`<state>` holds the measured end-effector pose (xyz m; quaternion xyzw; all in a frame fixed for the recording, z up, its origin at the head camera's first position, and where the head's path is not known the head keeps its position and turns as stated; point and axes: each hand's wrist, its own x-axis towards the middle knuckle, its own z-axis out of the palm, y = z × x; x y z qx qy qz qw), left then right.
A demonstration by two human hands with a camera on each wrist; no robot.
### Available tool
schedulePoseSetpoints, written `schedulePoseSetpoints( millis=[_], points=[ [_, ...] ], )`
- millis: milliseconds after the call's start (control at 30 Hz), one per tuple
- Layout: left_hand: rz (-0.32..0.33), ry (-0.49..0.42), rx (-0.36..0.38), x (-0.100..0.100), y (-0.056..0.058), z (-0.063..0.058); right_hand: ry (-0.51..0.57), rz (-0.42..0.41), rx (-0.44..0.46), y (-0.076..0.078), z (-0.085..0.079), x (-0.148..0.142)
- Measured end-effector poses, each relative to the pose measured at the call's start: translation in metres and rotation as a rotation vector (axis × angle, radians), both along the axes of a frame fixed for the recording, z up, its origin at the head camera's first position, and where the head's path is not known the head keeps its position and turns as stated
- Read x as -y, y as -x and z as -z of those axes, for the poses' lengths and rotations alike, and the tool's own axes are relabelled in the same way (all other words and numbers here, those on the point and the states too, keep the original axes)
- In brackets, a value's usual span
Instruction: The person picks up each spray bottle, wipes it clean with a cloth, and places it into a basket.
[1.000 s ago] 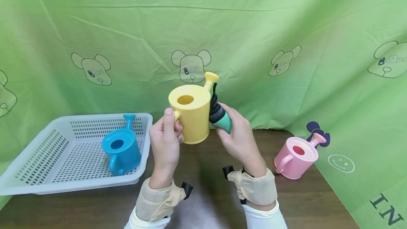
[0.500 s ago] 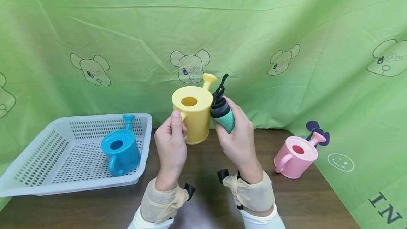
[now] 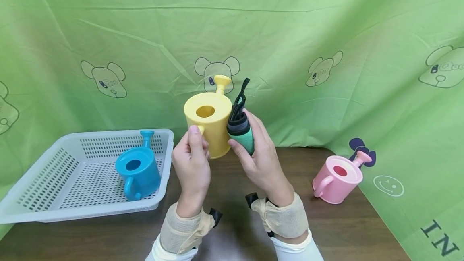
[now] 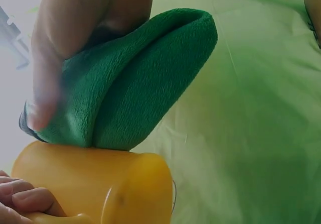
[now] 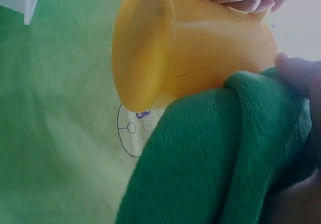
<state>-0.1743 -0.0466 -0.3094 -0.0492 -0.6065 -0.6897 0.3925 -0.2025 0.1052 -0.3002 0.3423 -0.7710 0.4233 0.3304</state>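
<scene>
Yellow watering can [image 3: 214,132], green cloth [image 3: 243,139]: fingers [image 3: 196,142] clamp both above brown table [image 3: 355,233], before curtain [image 3: 282,23].

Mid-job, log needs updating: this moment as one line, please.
Left hand: holds yellow watering can; right hand: holds green cloth against it; blue can: in basket; pink can: on table

The left hand [image 3: 192,168] hides most of the handle [image 3: 201,131] on the yellow plastic watering can [image 3: 217,134] — the green plush, black-trimmed cloth [image 5: 200,148] runs off the right wrist view's lower edge.
</scene>
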Motion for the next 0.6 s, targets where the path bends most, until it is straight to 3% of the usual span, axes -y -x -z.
schedulePoseSetpoints(
  millis=[200, 467, 600],
  points=[
    [-0.006, -0.033, -0.046, 0.003, 0.000, -0.001, -0.013, -0.069, -0.003, -0.003, 0.001, 0.002],
    [-0.077, 0.047, -0.077, -0.001, 0.000, 0.000, 0.053, -0.012, -0.083, -0.006, 0.002, 0.009],
    [-0.095, 0.043, -0.102, -0.001, -0.001, -0.001, 0.051, -0.012, -0.100, -0.006, 0.004, 0.014]
  ],
)
